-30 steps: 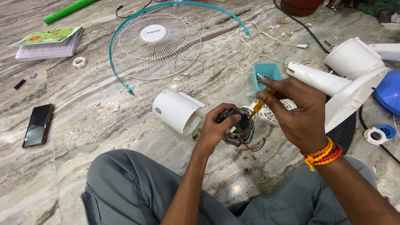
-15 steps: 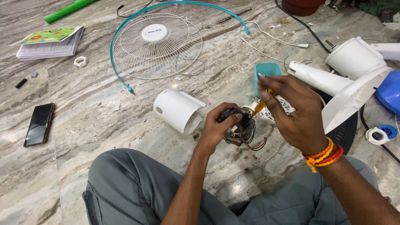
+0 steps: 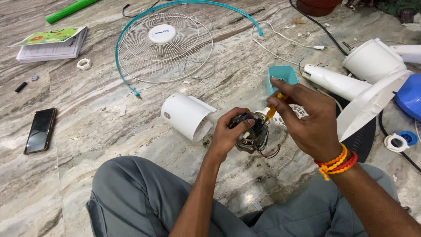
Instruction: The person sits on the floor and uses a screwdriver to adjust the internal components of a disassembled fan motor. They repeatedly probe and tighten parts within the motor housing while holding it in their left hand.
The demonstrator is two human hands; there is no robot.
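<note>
Hands (image 3: pixel 307 127) on fan motor (image 3: pixel 251 131), veined marble floor (image 3: pixel 87 131)

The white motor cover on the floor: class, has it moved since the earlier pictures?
No. The white motor cover lies in the same place below the fan guard.

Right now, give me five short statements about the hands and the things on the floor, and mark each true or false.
1. The left hand grips the fan motor. True.
2. The right hand holds a pair of pliers. False: it holds a screwdriver with a yellow-orange handle, tip at the motor.
3. The wire fan guard lies flat on the floor. True.
4. The black phone lies on the booklet. False: it lies on the floor, apart from it.
5. The white motor cover is fitted over the motor. False: it lies beside it.
</note>
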